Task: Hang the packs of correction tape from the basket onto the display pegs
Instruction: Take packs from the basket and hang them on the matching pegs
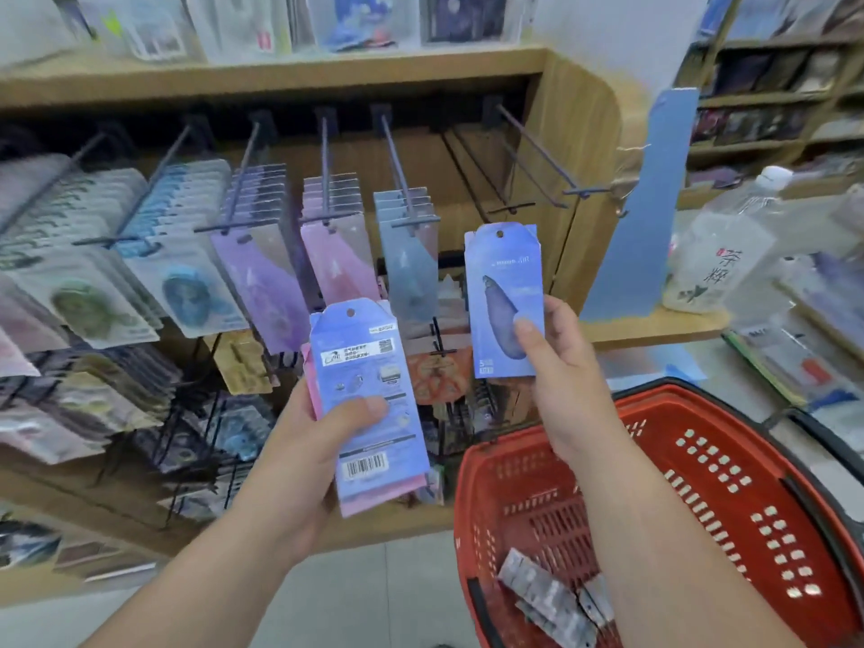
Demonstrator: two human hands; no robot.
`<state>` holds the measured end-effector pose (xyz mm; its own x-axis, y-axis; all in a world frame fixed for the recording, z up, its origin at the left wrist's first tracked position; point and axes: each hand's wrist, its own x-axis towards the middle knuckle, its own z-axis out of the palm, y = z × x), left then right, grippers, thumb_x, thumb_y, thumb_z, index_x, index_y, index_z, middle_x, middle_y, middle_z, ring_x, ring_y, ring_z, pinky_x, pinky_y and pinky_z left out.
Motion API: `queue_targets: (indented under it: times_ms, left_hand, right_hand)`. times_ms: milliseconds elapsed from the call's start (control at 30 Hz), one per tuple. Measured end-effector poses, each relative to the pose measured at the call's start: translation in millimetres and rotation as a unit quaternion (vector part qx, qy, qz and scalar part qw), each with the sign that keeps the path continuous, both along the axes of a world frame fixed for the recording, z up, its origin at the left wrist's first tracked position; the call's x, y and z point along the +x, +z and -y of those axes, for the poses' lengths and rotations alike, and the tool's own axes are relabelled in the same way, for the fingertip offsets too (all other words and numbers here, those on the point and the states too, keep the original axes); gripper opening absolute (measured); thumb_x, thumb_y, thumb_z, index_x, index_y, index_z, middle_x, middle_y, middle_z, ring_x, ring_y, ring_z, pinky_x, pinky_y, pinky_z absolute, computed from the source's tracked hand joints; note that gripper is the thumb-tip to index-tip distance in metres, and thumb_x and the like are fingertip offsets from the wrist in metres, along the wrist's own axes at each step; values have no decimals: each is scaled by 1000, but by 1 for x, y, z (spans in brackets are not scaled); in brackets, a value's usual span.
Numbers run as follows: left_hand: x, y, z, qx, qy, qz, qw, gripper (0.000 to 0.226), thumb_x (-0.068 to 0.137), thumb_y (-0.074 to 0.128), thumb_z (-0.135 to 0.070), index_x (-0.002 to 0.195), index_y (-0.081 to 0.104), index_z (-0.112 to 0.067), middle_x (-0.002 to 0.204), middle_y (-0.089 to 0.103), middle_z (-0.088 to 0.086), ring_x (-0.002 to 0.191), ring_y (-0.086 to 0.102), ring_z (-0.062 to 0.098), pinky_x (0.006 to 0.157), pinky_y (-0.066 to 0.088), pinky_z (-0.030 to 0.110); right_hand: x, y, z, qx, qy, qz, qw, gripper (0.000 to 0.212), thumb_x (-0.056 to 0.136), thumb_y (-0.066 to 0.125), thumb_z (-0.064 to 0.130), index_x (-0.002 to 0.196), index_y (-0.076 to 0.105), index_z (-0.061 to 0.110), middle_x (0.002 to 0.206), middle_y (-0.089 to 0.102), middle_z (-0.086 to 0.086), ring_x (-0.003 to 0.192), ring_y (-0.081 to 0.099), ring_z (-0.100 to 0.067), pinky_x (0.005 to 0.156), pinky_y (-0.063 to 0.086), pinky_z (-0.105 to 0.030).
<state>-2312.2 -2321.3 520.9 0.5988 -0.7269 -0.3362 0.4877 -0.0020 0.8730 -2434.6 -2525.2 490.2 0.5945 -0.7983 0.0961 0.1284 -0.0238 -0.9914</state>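
Left hand [299, 441] gripping stacked packs [374, 413], right hand [565, 381] pinching blue pack [505, 297]

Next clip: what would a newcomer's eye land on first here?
The right hand holds a single blue pack upright at centre, while the left hand grips a stack of packs, barcode side showing, beside it. A red basket sits at lower right, below an empty peg.

blue pack [506, 301], red perforated basket [729, 474]
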Motion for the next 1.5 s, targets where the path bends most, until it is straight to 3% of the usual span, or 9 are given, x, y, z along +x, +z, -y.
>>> queue_targets:
  times_ms: [200,433,567,667,800,900,1000,1200,1500]
  left_hand:
    - [-12,0,21,10,14,11,1000,57,71,75,-18,127,68,-29,116,77,13,98,77,40,75,62,64]
    - [-10,-1,34,20,11,13,1000,57,72,76,-19,127,67,-27,116,77,16,98,77,41,75,61,65]
    - [-9,3,45,11,13,13,1000,52,71,75,-18,121,70,-29,111,78,14,92,78,38,67,63,58]
    - [-8,3,52,10,11,19,1000,51,71,75,-17,121,69,-25,107,79,14,88,79,36,63,63,49]
    - [-6,3,64,13,11,37,999,56,70,87,-10,121,69,-24,108,80,12,91,79,34,64,63,46]
    - [-5,0,75,21,21,59,998,49,76,78,-14,123,68,-23,111,80,10,95,79,34,69,64,48]
    - [-7,-4,83,42,18,97,994,45,88,77,-8,130,65,-21,113,80,9,99,78,34,80,64,52]
    - [-14,-7,85,31,8,65,997,50,81,68,-53,128,63,-36,118,79,3,105,77,31,92,60,59]
    - [-13,-17,83,59,51,171,982,21,105,61,-23,120,63,-37,105,79,-6,95,78,16,84,62,45]
  right_hand:
    - [14,-9,28,-11,16,-20,1000,20,106,53,32,125,59,34,112,70,24,108,66,-2,95,52,-33]
    - [41,-16,49,-10,-14,-41,999,16,105,53,33,120,61,30,114,70,15,102,66,-4,84,51,-30]
    - [72,-12,71,9,-32,-106,994,44,101,52,50,137,55,25,133,63,5,120,61,-19,101,53,-48]
    - [81,-11,80,27,-32,-124,991,41,99,53,55,127,58,26,118,67,6,103,68,-24,95,56,-55]
    - [62,-12,68,29,-45,-140,989,54,97,54,59,138,53,25,115,65,9,101,68,-17,95,57,-50]
    - [31,-2,34,35,42,-102,993,47,90,62,65,120,66,30,111,72,10,99,71,-15,90,60,-46]
    - [10,10,1,42,149,-73,985,48,77,72,51,114,71,20,104,77,2,96,75,-18,83,62,-35]
    - [3,5,-11,146,105,-14,984,17,98,64,14,116,64,12,108,76,-8,98,75,-22,79,60,-33]
    - [-14,9,9,228,4,74,971,32,96,50,2,111,66,25,101,76,-6,88,74,-24,71,63,-48]
